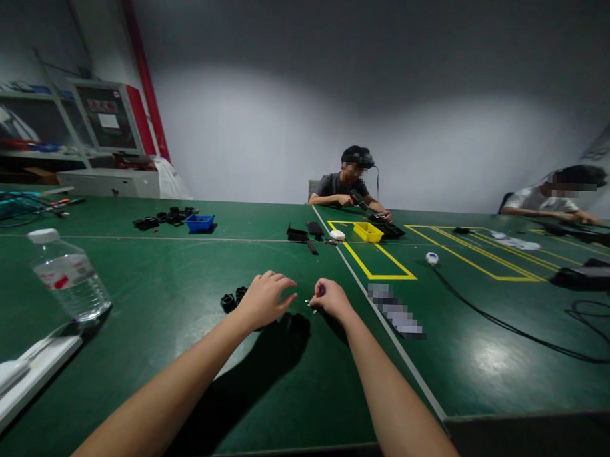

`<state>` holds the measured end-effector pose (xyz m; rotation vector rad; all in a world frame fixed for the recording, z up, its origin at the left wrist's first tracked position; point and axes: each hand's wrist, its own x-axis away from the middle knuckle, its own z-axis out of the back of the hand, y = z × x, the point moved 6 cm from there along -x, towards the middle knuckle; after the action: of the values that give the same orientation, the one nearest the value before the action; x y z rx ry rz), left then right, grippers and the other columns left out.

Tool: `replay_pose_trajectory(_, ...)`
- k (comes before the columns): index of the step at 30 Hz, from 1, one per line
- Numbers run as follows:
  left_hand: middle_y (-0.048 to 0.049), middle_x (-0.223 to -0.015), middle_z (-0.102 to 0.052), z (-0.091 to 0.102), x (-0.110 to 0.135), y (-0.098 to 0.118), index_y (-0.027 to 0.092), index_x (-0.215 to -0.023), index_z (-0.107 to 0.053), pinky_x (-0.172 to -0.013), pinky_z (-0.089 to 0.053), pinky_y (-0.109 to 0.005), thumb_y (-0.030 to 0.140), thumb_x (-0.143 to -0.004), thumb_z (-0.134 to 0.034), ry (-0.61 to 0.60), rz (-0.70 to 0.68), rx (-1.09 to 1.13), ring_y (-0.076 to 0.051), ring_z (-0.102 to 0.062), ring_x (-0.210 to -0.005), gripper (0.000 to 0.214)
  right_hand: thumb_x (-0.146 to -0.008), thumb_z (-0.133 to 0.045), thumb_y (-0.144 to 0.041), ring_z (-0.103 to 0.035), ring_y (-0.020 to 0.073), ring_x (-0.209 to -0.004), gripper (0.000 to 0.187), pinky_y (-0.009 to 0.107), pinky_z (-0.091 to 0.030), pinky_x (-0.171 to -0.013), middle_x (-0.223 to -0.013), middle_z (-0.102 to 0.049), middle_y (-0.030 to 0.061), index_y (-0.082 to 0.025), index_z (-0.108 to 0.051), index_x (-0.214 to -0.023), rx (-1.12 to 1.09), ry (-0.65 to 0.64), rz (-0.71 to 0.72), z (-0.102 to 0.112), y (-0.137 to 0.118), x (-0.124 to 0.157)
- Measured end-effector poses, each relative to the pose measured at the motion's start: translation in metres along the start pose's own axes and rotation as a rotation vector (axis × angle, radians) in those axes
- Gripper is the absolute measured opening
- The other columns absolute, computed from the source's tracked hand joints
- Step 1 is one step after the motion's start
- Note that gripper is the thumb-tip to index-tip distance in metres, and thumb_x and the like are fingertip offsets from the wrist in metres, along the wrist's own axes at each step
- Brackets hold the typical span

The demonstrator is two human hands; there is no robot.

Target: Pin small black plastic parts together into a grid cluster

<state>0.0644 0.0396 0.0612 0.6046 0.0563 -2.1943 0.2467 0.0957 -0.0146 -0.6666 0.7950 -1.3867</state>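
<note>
Both my arms reach out over a green table point(183, 277). My left hand point(265, 298) hovers with its fingers curled and slightly apart; nothing shows in it. Just left of it lie small black plastic parts point(232, 297). My right hand point(330, 298) is closed in a pinch on a small tool with a red and blue tip point(321, 291), probably a screwdriver, beside tiny pale bits on the table. The two hands are a short gap apart.
A water bottle point(68, 277) stands at left, with a white device point(9, 385) near the front left corner. A blue bin point(200, 222), a yellow bin point(367, 231) and black parts lie farther back. Two other people work across the table. A black cable point(506, 325) runs at right.
</note>
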Motion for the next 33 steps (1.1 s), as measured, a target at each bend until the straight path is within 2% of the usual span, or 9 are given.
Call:
replay_pose_trajectory(5,-0.0055,-0.104,-0.069,-0.006,0.012,-0.003,0.024,-0.107,-0.066,-0.086,-0.043,-0.036,0.031,-0.093,-0.053,0.126,0.019,0.036,-0.022,-0.055,-0.101,0.021,-0.054,-0.072,-0.007,-0.063,0.0144,-0.060,0.026,0.023,-0.043,-0.055,-0.060,-0.064,-0.0031,-0.020,-0.051,-0.061,0.040,0.037,0.026,0.002,-0.003,0.004)
replay_pose_trajectory(12,-0.0056,-0.105,-0.069,-0.015,0.025,-0.005,0.025,-0.110,-0.066,-0.088,-0.044,-0.038,0.031,-0.089,-0.059,0.164,0.017,0.053,-0.022,-0.055,-0.103,0.022,-0.062,-0.071,-0.018,-0.060,0.0145,-0.062,0.019,0.025,-0.042,-0.059,-0.066,-0.065,-0.0028,-0.022,-0.052,-0.064,0.081,0.119,0.141,0.001,-0.017,0.011)
replay_pose_trajectory(16,-0.0057,-0.106,-0.069,-0.015,0.024,-0.008,0.026,-0.114,-0.066,-0.087,-0.045,-0.038,0.033,-0.087,-0.063,0.189,0.015,0.065,-0.023,-0.056,-0.102,0.028,-0.061,-0.074,-0.026,-0.058,0.0146,-0.062,0.025,0.026,-0.045,-0.061,-0.066,-0.066,-0.0011,-0.021,-0.049,-0.065,-0.158,0.089,0.184,-0.003,-0.027,0.014)
replay_pose_trajectory(19,-0.0058,-0.105,-0.069,-0.015,0.025,-0.008,0.025,-0.114,-0.067,-0.085,-0.046,-0.036,0.034,-0.086,-0.065,0.223,0.002,0.093,-0.022,-0.057,-0.100,0.029,-0.056,-0.081,-0.034,-0.055,0.0128,-0.055,0.037,0.024,-0.044,-0.054,-0.064,-0.065,-0.0009,-0.021,-0.047,-0.065,-0.479,-0.023,0.157,-0.014,-0.033,0.017)
replay_pose_trajectory(21,-0.0056,-0.102,-0.070,-0.015,0.025,-0.007,0.026,-0.110,-0.069,-0.084,-0.048,-0.035,0.034,-0.087,-0.065,0.249,-0.013,0.116,-0.020,-0.059,-0.097,0.026,-0.052,-0.084,-0.036,-0.049,0.0097,-0.047,0.043,0.022,-0.038,-0.046,-0.061,-0.064,-0.0019,-0.020,-0.046,-0.064,-0.616,-0.096,0.109,-0.022,-0.036,0.020)
replay_pose_trajectory(23,-0.0053,-0.098,-0.070,-0.015,0.025,-0.006,0.026,-0.104,-0.072,-0.081,-0.049,-0.034,0.035,-0.089,-0.062,0.268,-0.040,0.136,-0.019,-0.060,-0.092,0.021,-0.050,-0.085,-0.037,-0.042,0.0071,-0.041,0.045,0.020,-0.031,-0.040,-0.058,-0.062,-0.0033,-0.020,-0.045,-0.063,-0.680,-0.136,0.076,-0.027,-0.038,0.023)
replay_pose_trajectory(26,-0.0050,-0.093,-0.071,-0.015,0.026,-0.002,0.027,-0.098,-0.074,-0.078,-0.049,-0.032,0.037,-0.090,-0.060,0.284,-0.081,0.157,-0.018,-0.060,-0.088,0.020,-0.050,-0.085,-0.036,-0.039,0.0056,-0.039,0.043,0.018,-0.026,-0.037,-0.057,-0.059,-0.0052,-0.020,-0.048,-0.064,-0.734,-0.154,0.063,-0.030,-0.043,0.028)
replay_pose_trajectory(33,-0.0034,-0.092,-0.072,-0.013,0.027,-0.001,0.026,-0.097,-0.075,-0.077,-0.051,-0.029,0.038,-0.088,-0.063,0.341,-0.094,0.200,-0.016,-0.061,-0.086,0.019,-0.053,-0.083,-0.029,-0.037,0.0046,-0.037,0.037,0.017,-0.025,-0.035,-0.051,-0.054,-0.0069,-0.020,-0.049,-0.064,-0.792,-0.188,0.057,-0.030,-0.049,0.034)
